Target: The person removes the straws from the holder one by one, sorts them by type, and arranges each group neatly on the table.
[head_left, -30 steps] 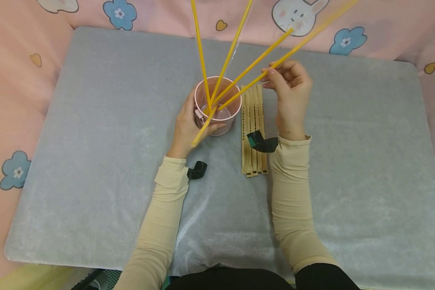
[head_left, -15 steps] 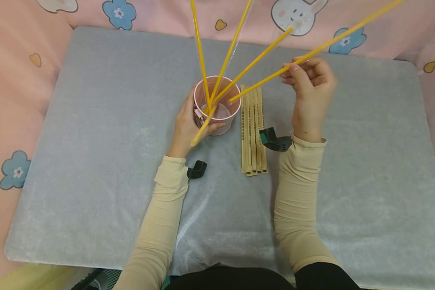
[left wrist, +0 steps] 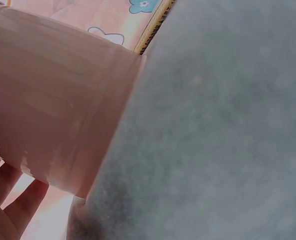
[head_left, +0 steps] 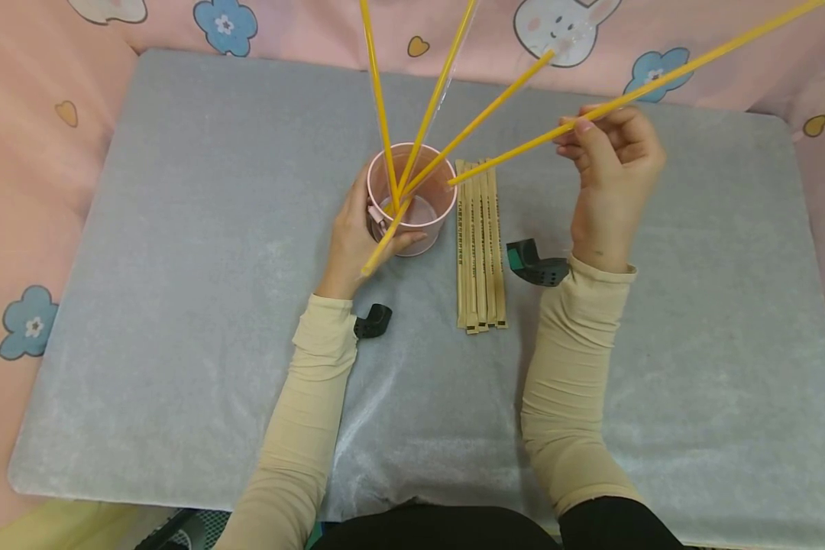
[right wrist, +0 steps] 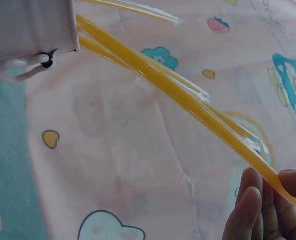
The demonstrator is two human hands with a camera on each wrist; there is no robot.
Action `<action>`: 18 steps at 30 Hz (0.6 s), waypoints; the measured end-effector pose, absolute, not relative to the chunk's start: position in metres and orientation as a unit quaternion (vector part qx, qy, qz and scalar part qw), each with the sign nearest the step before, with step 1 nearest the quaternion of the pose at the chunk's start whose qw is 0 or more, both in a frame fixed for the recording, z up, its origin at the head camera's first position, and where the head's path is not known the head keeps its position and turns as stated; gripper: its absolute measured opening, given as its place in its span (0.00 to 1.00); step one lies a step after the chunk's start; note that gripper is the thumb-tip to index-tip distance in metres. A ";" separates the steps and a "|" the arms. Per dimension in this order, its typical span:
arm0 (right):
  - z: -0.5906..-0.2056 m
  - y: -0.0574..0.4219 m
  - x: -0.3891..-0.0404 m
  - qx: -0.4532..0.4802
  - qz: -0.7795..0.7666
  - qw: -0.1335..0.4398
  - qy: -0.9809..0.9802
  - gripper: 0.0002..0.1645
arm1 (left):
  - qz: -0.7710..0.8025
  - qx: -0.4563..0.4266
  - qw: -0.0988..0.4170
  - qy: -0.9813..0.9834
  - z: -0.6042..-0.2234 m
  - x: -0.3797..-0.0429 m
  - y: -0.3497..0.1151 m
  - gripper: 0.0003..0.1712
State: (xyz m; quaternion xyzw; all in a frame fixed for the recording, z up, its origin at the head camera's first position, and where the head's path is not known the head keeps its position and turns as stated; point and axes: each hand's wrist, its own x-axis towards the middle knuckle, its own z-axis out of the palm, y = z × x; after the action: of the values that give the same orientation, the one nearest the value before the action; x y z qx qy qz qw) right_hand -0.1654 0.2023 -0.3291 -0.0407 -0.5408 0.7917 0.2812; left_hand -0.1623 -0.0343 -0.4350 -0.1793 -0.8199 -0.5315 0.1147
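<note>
Thumb and fingertips of the right hand (head_left: 612,179) pinch a long, thin yellow plastic-looking stick (head_left: 639,92) out to the 2 o'clock side of the pale-pink round cup (head_left: 443,200), whose 8 o'clock side the left hand (head_left: 352,243) clasps. Over the last second the stick's lower end has slid from deeper inside the cup to its 3 o'clock rim, so it looks almost free, while the other yellow sticks (head_left: 481,121) stay put. Narrow printed tan packets (head_left: 481,248) lie at the cup's 4 o'clock on the grey cloth-covered worktop (head_left: 179,305).

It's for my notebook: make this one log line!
left hand holds pink cup | right hand pinches yellow straw | other straws in cup
</note>
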 end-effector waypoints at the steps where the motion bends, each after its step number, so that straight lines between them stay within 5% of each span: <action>1: -0.329 0.203 -0.165 -0.039 0.791 0.283 -0.541 0.02 | -0.532 -0.179 0.114 -0.820 -0.435 -0.162 -0.034 0.61; 18: -0.326 0.213 -0.163 -0.066 0.801 0.290 -0.519 0.06 | -0.530 -0.177 0.114 -0.822 -0.436 -0.163 -0.034 0.61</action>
State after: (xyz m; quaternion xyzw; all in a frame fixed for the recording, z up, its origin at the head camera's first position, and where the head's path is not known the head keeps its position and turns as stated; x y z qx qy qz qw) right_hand -0.1635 0.2130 -0.3264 -0.0657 -0.5192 0.8011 0.2903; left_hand -0.1627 -0.0344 -0.4358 -0.1769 -0.8218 -0.5295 0.1137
